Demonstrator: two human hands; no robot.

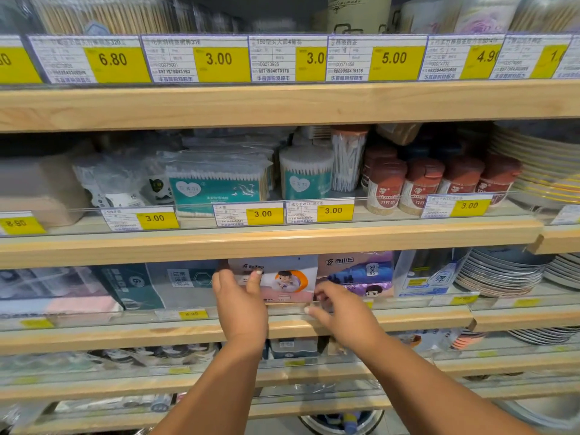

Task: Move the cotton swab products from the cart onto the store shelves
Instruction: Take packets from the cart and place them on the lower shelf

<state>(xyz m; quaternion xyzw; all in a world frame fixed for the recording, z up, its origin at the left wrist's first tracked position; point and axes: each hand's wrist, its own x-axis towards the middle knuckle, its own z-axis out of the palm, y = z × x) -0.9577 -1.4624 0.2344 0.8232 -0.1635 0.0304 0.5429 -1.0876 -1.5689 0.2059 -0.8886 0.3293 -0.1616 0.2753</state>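
Observation:
A flat white and pink pack with a cartoon child (pixel 284 279) stands upright on the third shelf (pixel 408 321) down. My left hand (pixel 240 301) holds its left edge, thumb and fingers pressed on the front. My right hand (pixel 337 309) is at the pack's lower right corner, fingers spread and touching its edge by the clear shelf lip. On the shelf above, teal cotton swab packs (pixel 216 186) and a round teal swab tub (pixel 306 175) stand behind price tags. The cart is out of view.
A purple pack (pixel 356 273) stands right of the held pack, a dark teal pack (pixel 131 285) to its left. Red-capped toothpick jars (pixel 420 183) and stacked plates (pixel 499 271) fill the right side. Wooden shelf edges with yellow price tags jut out above and below my hands.

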